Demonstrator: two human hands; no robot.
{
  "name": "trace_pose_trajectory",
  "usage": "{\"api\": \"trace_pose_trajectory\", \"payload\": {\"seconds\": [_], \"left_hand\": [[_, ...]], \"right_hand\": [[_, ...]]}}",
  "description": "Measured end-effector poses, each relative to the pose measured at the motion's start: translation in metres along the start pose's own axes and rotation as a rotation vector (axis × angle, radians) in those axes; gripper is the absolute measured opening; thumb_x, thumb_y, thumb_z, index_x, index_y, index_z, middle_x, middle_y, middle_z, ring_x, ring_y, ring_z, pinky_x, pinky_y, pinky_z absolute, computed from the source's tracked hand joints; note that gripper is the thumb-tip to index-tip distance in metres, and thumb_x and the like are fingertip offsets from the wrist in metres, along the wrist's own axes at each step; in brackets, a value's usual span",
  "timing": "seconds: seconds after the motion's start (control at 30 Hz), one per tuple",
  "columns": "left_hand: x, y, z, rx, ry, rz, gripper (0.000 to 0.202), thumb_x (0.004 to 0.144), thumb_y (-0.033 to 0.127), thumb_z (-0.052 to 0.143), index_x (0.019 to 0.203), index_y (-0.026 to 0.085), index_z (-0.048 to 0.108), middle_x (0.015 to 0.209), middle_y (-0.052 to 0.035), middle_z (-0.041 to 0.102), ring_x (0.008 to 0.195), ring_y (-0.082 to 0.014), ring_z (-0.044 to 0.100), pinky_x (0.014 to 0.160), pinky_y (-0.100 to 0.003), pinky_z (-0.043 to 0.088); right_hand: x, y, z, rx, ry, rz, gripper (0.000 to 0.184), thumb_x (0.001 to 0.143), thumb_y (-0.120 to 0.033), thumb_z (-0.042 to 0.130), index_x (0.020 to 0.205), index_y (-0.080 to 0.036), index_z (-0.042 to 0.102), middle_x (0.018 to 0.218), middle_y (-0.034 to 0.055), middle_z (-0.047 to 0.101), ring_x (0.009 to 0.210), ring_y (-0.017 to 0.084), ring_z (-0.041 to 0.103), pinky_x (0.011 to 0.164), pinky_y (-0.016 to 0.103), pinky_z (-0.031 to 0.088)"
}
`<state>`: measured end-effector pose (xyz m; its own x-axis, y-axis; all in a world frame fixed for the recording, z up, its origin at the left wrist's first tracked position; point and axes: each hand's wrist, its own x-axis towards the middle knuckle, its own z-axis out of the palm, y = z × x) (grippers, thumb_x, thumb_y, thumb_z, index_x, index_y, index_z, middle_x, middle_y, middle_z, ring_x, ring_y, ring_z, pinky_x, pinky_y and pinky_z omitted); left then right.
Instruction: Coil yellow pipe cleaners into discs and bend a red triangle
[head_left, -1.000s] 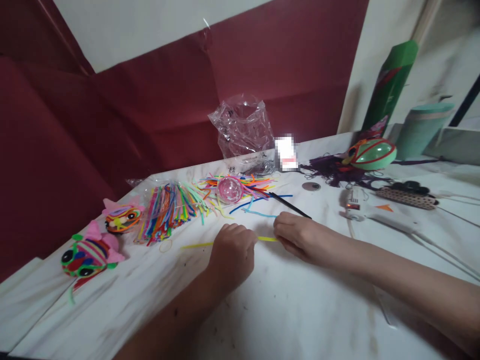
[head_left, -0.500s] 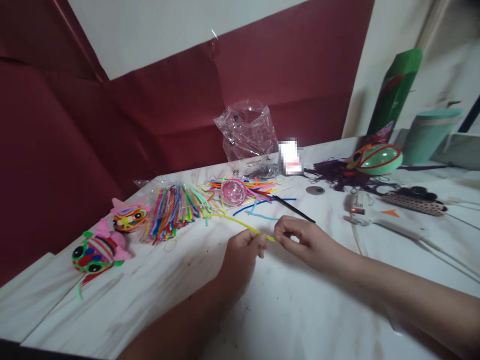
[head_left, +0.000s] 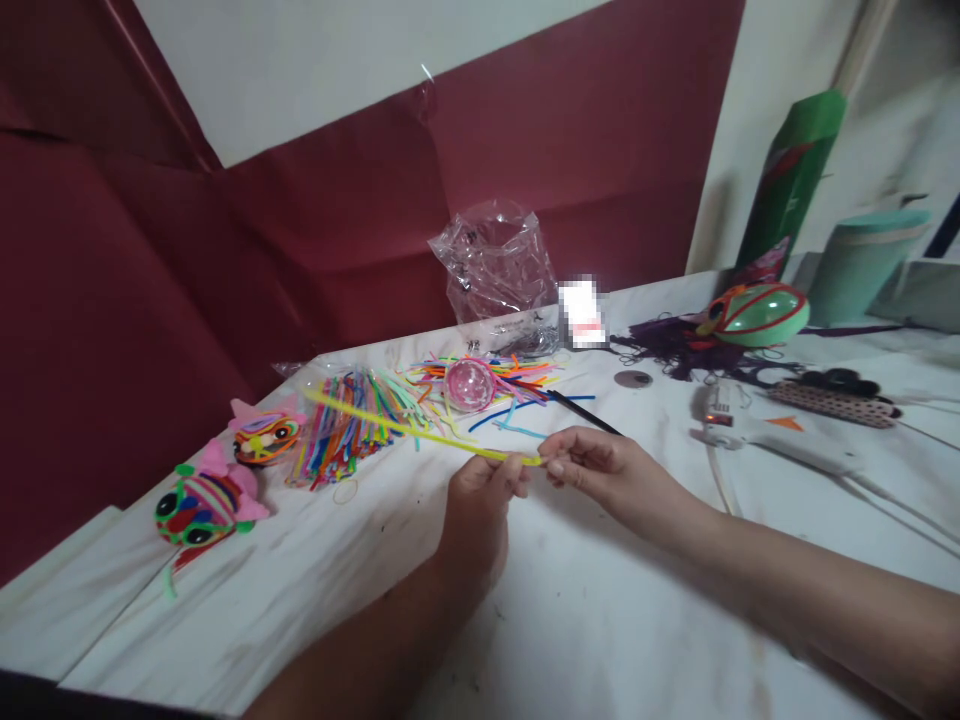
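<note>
A yellow pipe cleaner (head_left: 405, 431) is lifted off the white table (head_left: 585, 620), with both my hands pinching its near end. My left hand (head_left: 478, 510) grips it from below with closed fingers. My right hand (head_left: 600, 470) pinches the tip just to the right, thumb and fingers pressed together. The strand's free end points up and left over a pile of coloured pipe cleaners (head_left: 352, 420). Just behind the hands, a pink glitter ball (head_left: 466, 384) rests among loose strands.
Two striped stuffed toys (head_left: 202, 500) (head_left: 264, 435) lie at the left. At the back are a clear plastic bag (head_left: 491, 262), a black stick (head_left: 585, 412), a glue gun (head_left: 720, 408), a green ball toy (head_left: 754, 313), a green carton (head_left: 791, 175) and a teal container (head_left: 859, 262). Dark red backdrop behind.
The yellow pipe cleaner went from lying flat on the table to being raised in both hands, its free end swinging up and to the left. Both hands rose slightly.
</note>
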<state>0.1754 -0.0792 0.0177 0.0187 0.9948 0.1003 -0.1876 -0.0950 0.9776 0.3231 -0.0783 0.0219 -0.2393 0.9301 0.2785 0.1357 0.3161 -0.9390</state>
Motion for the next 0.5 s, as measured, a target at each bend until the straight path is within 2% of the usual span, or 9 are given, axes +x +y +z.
{"api": "trace_pose_trajectory", "payload": {"seconds": [0.1, 0.2, 0.4, 0.5], "left_hand": [[0.000, -0.005, 0.002, -0.219, -0.110, -0.028, 0.024, 0.067, 0.031, 0.061, 0.056, 0.015, 0.048, 0.055, 0.0019, 0.048, 0.056, -0.0090, 0.045, 0.060, -0.025, 0.037], [-0.001, -0.009, 0.002, -0.302, -0.160, -0.073, 0.023, 0.067, 0.030, 0.063, 0.056, 0.014, 0.050, 0.057, 0.0008, 0.051, 0.058, -0.0091, 0.047, 0.061, -0.025, 0.037], [-0.002, -0.010, 0.001, -0.272, -0.190, -0.101, 0.018, 0.068, 0.028, 0.063, 0.060, 0.013, 0.056, 0.061, -0.0004, 0.053, 0.060, -0.0094, 0.047, 0.060, -0.024, 0.036], [-0.001, -0.010, -0.001, -0.130, -0.142, -0.048, 0.019, 0.068, 0.028, 0.060, 0.058, 0.013, 0.054, 0.059, 0.0002, 0.052, 0.058, -0.0094, 0.045, 0.059, -0.024, 0.035]], "right_hand": [[-0.003, 0.001, 0.008, 0.161, 0.021, 0.040, 0.029, 0.072, -0.046, 0.058, 0.079, -0.018, 0.054, 0.070, 0.0016, 0.060, 0.071, 0.016, 0.057, 0.069, 0.031, 0.046], [-0.006, 0.001, 0.012, 0.180, 0.054, 0.034, 0.029, 0.071, -0.047, 0.059, 0.077, -0.019, 0.055, 0.070, 0.0022, 0.062, 0.069, 0.016, 0.058, 0.069, 0.031, 0.046], [-0.008, 0.004, 0.011, 0.123, 0.085, 0.017, 0.023, 0.077, -0.042, 0.054, 0.075, -0.019, 0.055, 0.068, 0.0012, 0.063, 0.066, 0.015, 0.059, 0.067, 0.028, 0.046], [-0.007, 0.007, 0.008, -0.046, 0.072, -0.056, 0.021, 0.084, -0.036, 0.045, 0.075, -0.019, 0.053, 0.068, 0.0016, 0.061, 0.066, 0.015, 0.057, 0.064, 0.028, 0.045]]}}
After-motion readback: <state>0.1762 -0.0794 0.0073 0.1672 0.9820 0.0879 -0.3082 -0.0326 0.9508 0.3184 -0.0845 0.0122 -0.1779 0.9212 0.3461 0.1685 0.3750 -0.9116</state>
